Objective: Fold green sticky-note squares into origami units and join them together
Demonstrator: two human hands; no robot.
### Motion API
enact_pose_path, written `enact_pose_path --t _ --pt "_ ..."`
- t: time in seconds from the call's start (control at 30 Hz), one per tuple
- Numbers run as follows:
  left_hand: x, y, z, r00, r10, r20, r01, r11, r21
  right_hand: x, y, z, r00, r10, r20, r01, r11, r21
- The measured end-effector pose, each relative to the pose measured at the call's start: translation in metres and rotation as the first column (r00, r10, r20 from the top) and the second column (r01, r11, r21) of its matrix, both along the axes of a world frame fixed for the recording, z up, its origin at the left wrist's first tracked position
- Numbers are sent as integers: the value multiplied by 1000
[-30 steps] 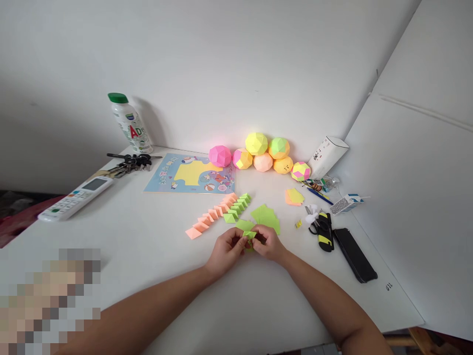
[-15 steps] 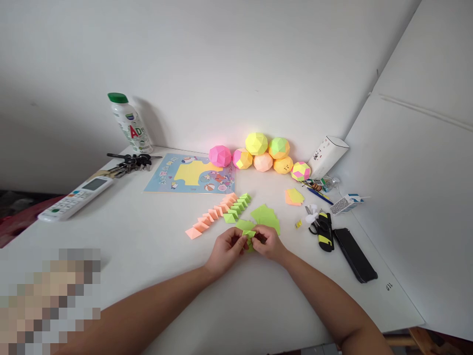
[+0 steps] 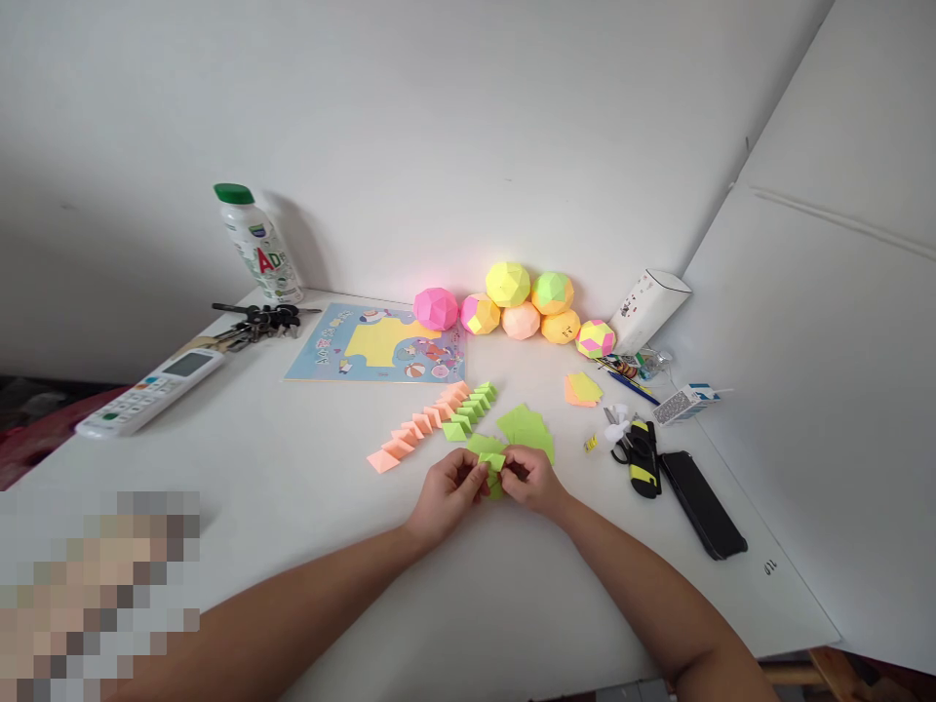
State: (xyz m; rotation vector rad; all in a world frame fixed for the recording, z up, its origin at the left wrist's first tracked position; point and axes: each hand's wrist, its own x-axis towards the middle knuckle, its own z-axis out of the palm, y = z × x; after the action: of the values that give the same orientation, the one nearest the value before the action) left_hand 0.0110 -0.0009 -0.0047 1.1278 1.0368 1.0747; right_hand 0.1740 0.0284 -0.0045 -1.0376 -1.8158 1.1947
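Note:
Between my two hands is a small folded piece of green paper. My left hand pinches its left side with thumb and fingers. On the other side my right hand has its fingertips closed at the paper's right edge. Loose green paper sheets lie spread just beyond and partly under the hands. Farther off, a row of folded green paper units stands beside a longer row of folded peach paper units.
Several faceted paper balls are piled against the wall. A printed sheet, bottle, keys and remote control lie left. To the right are yellow and orange sheets, scissors and a cutter, and a black phone.
The folded green paper has shifted very slightly between the fingers, and the right fingertips have moved a little. All else stays where it was.

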Motion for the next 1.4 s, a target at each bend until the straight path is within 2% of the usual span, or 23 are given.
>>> enact_pose_path --t 0.2,0.3,0.53,0.8,1.17,1.4 --pt "-1 1 -5 1000 18 6 -18 1000 -20 2 0 -2 997 -2 -82 -4 997 -73" --pt "0 1 -6 1000 16 11 -16 1000 -23 2 -1 -3 992 -2 -130 -7 998 -69" --pt "1 1 1 999 7 35 -6 999 -38 1 0 -2 995 -13 -95 12 1000 -12" --pt "1 -1 12 1000 7 28 -5 999 -51 0 1 -2 999 -30 -42 35 993 115" --pt "1 1 4 997 15 75 -10 998 -66 -1 5 0 997 69 -25 -58 952 300" --pt "2 1 2 999 27 29 -26 998 -52 -1 5 -3 999 48 7 -47 950 309"
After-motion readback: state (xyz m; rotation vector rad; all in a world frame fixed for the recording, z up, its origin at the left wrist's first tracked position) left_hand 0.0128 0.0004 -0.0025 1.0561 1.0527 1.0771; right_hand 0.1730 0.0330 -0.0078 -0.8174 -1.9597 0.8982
